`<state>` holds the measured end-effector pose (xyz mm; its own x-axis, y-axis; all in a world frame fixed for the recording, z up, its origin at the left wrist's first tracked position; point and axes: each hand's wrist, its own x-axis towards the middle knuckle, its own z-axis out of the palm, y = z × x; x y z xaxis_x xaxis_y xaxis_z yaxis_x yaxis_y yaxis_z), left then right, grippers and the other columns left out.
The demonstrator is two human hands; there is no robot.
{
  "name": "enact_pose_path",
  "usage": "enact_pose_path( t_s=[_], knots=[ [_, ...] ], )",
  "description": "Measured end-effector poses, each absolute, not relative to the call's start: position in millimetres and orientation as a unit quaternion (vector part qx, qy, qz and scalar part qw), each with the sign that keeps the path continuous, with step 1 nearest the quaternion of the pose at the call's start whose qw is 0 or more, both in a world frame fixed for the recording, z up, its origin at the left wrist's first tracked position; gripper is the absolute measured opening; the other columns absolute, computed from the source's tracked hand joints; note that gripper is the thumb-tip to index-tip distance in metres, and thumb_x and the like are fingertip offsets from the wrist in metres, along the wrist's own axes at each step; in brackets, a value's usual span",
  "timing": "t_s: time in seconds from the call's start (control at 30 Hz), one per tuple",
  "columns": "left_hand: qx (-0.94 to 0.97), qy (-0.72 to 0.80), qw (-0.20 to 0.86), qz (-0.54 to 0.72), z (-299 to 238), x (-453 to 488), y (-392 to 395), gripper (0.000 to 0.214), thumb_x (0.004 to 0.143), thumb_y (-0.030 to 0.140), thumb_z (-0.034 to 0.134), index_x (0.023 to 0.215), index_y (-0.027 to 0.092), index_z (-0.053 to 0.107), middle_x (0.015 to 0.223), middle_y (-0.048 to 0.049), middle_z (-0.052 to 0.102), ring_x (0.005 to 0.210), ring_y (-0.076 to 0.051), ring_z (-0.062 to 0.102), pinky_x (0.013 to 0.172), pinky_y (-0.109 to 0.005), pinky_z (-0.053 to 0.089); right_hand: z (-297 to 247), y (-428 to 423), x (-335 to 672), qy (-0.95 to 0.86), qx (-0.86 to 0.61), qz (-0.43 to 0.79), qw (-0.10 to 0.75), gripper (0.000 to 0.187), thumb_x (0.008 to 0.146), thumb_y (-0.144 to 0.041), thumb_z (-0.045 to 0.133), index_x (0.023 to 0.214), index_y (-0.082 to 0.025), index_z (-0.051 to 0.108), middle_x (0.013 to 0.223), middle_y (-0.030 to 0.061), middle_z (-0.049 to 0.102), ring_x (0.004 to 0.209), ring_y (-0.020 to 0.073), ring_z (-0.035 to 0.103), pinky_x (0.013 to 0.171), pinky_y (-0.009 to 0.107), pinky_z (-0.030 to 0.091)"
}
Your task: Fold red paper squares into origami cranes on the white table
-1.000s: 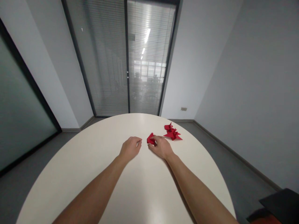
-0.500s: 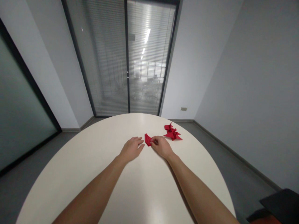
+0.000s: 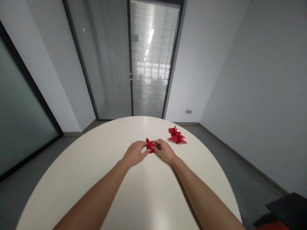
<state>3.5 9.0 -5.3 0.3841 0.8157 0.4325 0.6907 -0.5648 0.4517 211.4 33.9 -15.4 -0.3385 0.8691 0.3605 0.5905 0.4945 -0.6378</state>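
Note:
A small piece of folded red paper (image 3: pixel 150 145) is between my two hands, just above the middle of the white table. My left hand (image 3: pixel 136 152) grips its left side, thumb at the near edge and fingers at the far edge. On the opposite side, my right hand (image 3: pixel 165 150) pinches the paper between thumb and curled fingers. Part of the paper is hidden behind the fingertips. Several red origami cranes (image 3: pixel 177 136) lie close together to the right, beyond my right hand.
The round white table (image 3: pixel 107 137) fills the lower view, its curved edge at the back and sides. A glass partition with blinds (image 3: pixel 150 92) stands behind it. At the lower right is a dark object (image 3: pixel 287 207) with some red below it, perhaps a chair.
My left hand has closed onto the folded paper, which it was apart from before. The paper has turned and shifted slightly left and nearer, with my right hand still on it.

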Motion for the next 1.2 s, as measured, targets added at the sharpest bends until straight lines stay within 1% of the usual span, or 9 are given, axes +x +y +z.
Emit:
enact_pose_path(
  t_s=[0.17,0.27,0.43,0.57,0.67,0.8,1.03,1.13,1.2],
  knots=[
    [0.823,0.451,0.118,0.325,-8.0,2.1,11.2,0.016,0.091,0.028,0.062,0.104,0.023,0.071,0.105,-0.0053,0.075,0.1,-0.023,0.067,0.092,-0.033,0.049,-15.9,33.2,210.3,-0.773,-0.454,0.244,0.37,0.024,0.085,-0.021,0.063,0.107,-0.017,0.071,0.094,0.0059,0.072,0.08,0.0185,0.065,0.073,0.028,0.05],
    [0.82,0.454,0.13,0.324,-9.2,1.8,12.1,0.013,0.09,0.025,0.062,0.099,0.023,0.071,0.104,-0.0054,0.075,0.099,-0.023,0.067,0.092,-0.033,0.049,-16.1,33.3,209.3,-0.766,-0.45,0.266,0.375,0.016,0.086,-0.021,0.062,0.1,-0.017,0.069,0.091,0.0045,0.071,0.079,0.0172,0.064,0.073,0.028,0.049],
    [0.806,0.466,0.141,0.336,-11.1,2.5,15.1,0.013,0.09,0.02,0.059,0.097,0.021,0.07,0.102,-0.0056,0.074,0.097,-0.022,0.067,0.09,-0.033,0.05,-10.3,30.7,206.7,-0.762,-0.43,0.268,0.403,0.01,0.085,-0.022,0.06,0.091,-0.018,0.067,0.093,0.0036,0.068,0.079,0.0159,0.062,0.074,0.028,0.048],
    [0.784,0.486,0.149,0.356,-13.8,2.4,19.2,0.013,0.089,0.016,0.057,0.096,0.02,0.067,0.098,-0.0057,0.075,0.093,-0.021,0.068,0.086,-0.031,0.05,-7.5,28.2,204.6,-0.747,-0.405,0.304,0.431,0.011,0.088,-0.025,0.057,0.094,-0.019,0.064,0.093,0.0034,0.068,0.08,0.0164,0.062,0.075,0.029,0.049],
    [0.763,0.498,0.167,0.376,-14.1,2.2,20.2,0.011,0.091,0.018,0.055,0.097,0.021,0.064,0.098,-0.0047,0.075,0.091,-0.02,0.069,0.083,-0.03,0.05,-9.0,28.1,203.0,-0.734,-0.396,0.338,0.436,0.013,0.089,-0.029,0.058,0.097,-0.019,0.062,0.09,0.003,0.068,0.079,0.0168,0.064,0.074,0.029,0.051],
    [0.753,0.508,0.181,0.376,-12.3,2.4,18.6,0.01,0.094,0.02,0.052,0.097,0.023,0.06,0.096,-0.0035,0.074,0.086,-0.019,0.069,0.08,-0.029,0.05,-11.8,29.9,201.8,-0.73,-0.397,0.34,0.44,0.017,0.087,-0.031,0.062,0.099,-0.019,0.062,0.098,0.0047,0.069,0.081,0.0165,0.064,0.076,0.03,0.052],
    [0.754,0.493,0.197,0.386,-9.7,2.6,17.3,0.007,0.09,0.018,0.054,0.091,0.024,0.057,0.091,-0.0022,0.073,0.089,-0.019,0.07,0.083,-0.03,0.051,-10.7,29.4,203.0,-0.739,-0.393,0.322,0.443,0.022,0.085,-0.028,0.066,0.106,-0.02,0.068,0.109,0.0068,0.068,0.084,0.0161,0.065,0.08,0.031,0.054],
    [0.753,0.493,0.195,0.389,-8.9,2.4,17.1,0.006,0.089,0.019,0.055,0.09,0.024,0.058,0.091,-0.0017,0.073,0.088,-0.019,0.069,0.082,-0.029,0.051,-9.0,27.1,202.7,-0.736,-0.389,0.336,0.441,0.028,0.083,-0.031,0.072,0.109,-0.021,0.069,0.112,0.0067,0.065,0.084,0.0155,0.065,0.08,0.031,0.054],
    [0.754,0.492,0.195,0.39,-8.5,2.1,16.6,0.004,0.089,0.02,0.057,0.09,0.024,0.059,0.089,-0.0009,0.073,0.084,-0.019,0.069,0.079,-0.029,0.05,-8.7,25.6,201.8,-0.737,-0.383,0.347,0.435,0.037,0.08,-0.034,0.077,0.113,-0.021,0.067,0.115,0.0069,0.064,0.084,0.0155,0.065,0.08,0.032,0.054]
  ],
)
